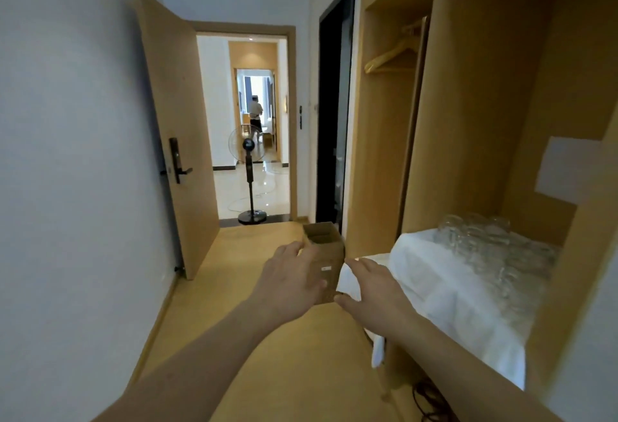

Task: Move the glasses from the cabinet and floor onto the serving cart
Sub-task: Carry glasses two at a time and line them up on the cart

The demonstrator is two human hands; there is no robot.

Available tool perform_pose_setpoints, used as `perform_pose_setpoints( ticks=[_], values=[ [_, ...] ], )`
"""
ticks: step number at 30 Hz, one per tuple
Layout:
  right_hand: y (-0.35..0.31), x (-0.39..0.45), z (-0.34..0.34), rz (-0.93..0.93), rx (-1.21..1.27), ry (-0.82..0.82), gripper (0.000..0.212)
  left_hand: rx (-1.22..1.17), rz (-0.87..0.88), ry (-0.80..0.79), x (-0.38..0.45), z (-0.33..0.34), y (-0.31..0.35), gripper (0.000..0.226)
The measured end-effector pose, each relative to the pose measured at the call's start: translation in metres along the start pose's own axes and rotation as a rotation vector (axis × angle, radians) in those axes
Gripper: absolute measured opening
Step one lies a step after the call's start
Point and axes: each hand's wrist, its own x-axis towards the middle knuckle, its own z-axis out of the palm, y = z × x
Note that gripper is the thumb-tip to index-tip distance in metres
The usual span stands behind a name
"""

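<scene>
Glasses (495, 247) on white-clothed cabinet shelf, both hands spread, cardboard box (326, 247) label unreadable

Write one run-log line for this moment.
left hand: open | right hand: open | cardboard box: floor | glasses: on white cloth

Box (326, 247) on floor just ahead of my hands (294, 281), between them. Glasses (495, 247) right of my right hand (371, 284), on cloth (444, 288) in cabinet (468, 120). Door (174, 127) ahead-left, fan (250, 167) past the doorway.

The small white label (326, 268) on the cardboard box (329, 247) is too blurred to read.
</scene>
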Motion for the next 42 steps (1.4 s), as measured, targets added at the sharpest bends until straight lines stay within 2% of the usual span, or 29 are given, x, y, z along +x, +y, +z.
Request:
perform_pose_setpoints(
  ticks=[9,18,25,30,38,42],
  values=[
    [0.034,0.06,0.007,0.252,-0.137,0.016,0.07,-0.106,0.184,-0.045,0.114,0.033,-0.023,0.06],
    [0.103,0.135,-0.011,0.339,-0.139,0.106,0.076,-0.115,0.317,-0.07,0.224,0.08,0.006,0.063],
    [0.192,0.202,-0.035,0.404,-0.062,0.192,0.07,-0.044,0.437,-0.117,0.334,0.117,0.059,0.065],
    [0.265,0.231,-0.049,0.49,-0.029,0.224,0.073,-0.096,0.521,-0.13,0.405,0.146,0.107,0.062],
    [0.36,0.249,-0.062,0.63,0.037,0.281,0.068,-0.044,0.682,-0.252,0.472,0.2,0.182,0.059],
    [0.393,0.247,-0.069,0.724,0.019,0.322,0.074,-0.051,0.76,-0.286,0.501,0.232,0.216,0.061]
  ],
)
